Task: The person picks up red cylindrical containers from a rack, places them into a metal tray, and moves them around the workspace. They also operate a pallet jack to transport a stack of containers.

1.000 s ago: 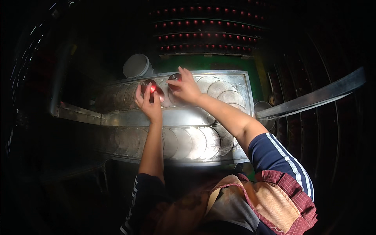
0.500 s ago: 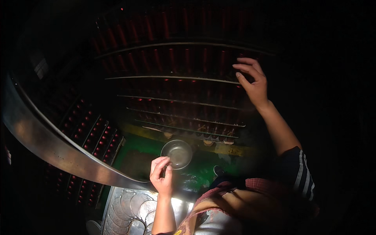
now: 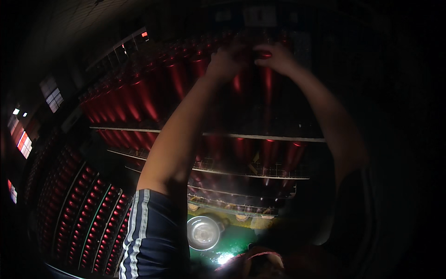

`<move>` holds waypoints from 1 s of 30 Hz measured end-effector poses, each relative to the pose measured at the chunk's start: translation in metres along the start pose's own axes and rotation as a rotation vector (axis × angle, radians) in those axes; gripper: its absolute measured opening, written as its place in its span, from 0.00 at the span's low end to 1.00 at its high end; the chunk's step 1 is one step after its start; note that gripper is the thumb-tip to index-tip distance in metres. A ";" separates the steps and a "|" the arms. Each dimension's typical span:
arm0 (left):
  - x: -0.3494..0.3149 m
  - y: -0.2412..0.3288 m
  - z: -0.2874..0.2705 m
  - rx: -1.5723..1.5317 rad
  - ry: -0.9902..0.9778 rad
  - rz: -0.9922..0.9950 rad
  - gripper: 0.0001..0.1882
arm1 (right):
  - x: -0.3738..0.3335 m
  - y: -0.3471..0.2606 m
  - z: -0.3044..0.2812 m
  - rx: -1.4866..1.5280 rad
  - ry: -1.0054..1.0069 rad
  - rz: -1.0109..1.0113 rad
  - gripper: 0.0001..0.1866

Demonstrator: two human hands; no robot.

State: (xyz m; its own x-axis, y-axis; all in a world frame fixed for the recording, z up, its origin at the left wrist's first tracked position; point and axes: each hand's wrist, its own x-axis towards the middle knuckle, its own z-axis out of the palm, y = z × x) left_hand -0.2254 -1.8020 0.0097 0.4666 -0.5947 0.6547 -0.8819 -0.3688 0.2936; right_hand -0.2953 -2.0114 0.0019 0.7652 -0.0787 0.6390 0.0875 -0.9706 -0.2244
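Both my arms reach up to the top shelf of a rack, where tall glossy red bottles stand upright in rows. My right hand (image 3: 277,59) has its fingers curled about the top of one red bottle (image 3: 268,80). Beside it, my left hand (image 3: 224,63) is at the top of a neighbouring red bottle (image 3: 237,83). Shadow and blur hide the left fingers, so their grip does not show. Other red bottles (image 3: 144,95) extend to the left along the same shelf.
Lower rack shelves (image 3: 265,138) hold more red bottles. On the green floor (image 3: 237,237) sits a round metal basin (image 3: 203,233). Another rack of red bottles (image 3: 88,214) stands at the left. Windows (image 3: 24,144) show at the far left; the right side is dark.
Both hands have risen to the top shelf, the left from low near the basin. The view has tilted up, and the curved metal band and metal discs at lower left are out of sight.
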 end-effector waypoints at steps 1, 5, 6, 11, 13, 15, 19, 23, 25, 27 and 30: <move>0.002 0.000 0.008 -0.063 -0.008 -0.094 0.35 | -0.005 0.001 -0.001 -0.003 0.028 0.009 0.30; -0.013 0.004 0.018 -0.017 0.175 0.011 0.30 | -0.038 -0.009 -0.010 -0.031 0.126 0.083 0.30; -0.024 0.005 0.013 -0.001 0.202 0.010 0.29 | -0.051 -0.015 -0.015 0.004 0.174 0.052 0.29; -0.137 -0.019 -0.067 -0.151 0.619 0.293 0.28 | -0.139 -0.063 -0.045 0.476 0.367 0.078 0.31; -0.226 -0.034 -0.104 -0.349 0.668 -0.022 0.25 | -0.177 -0.097 -0.045 0.848 0.322 0.074 0.33; -0.312 -0.056 -0.134 -1.014 0.600 -0.205 0.23 | -0.209 -0.138 -0.013 1.202 0.263 0.138 0.35; -0.488 -0.113 -0.122 -1.204 0.715 -0.665 0.19 | -0.257 -0.232 0.124 1.905 -0.182 0.611 0.33; -0.627 -0.175 -0.061 -1.619 1.184 -1.358 0.23 | -0.296 -0.326 0.260 2.240 -0.583 1.214 0.30; -0.678 -0.198 -0.039 -1.855 1.034 -1.535 0.28 | -0.308 -0.362 0.310 2.264 -0.670 1.437 0.28; -0.710 -0.218 -0.022 -2.162 1.162 -1.636 0.34 | -0.318 -0.380 0.347 2.248 -0.704 1.579 0.26; -0.732 -0.235 0.004 -2.318 1.134 -1.501 0.30 | -0.330 -0.395 0.381 2.192 -0.704 1.709 0.23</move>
State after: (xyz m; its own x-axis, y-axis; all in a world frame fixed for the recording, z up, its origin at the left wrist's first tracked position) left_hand -0.3597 -1.2826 -0.5409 0.7322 -0.3921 -0.5569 0.3474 0.9183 -0.1897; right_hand -0.3389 -1.5157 -0.4009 0.7360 0.4048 -0.5426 -0.5304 0.8429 -0.0906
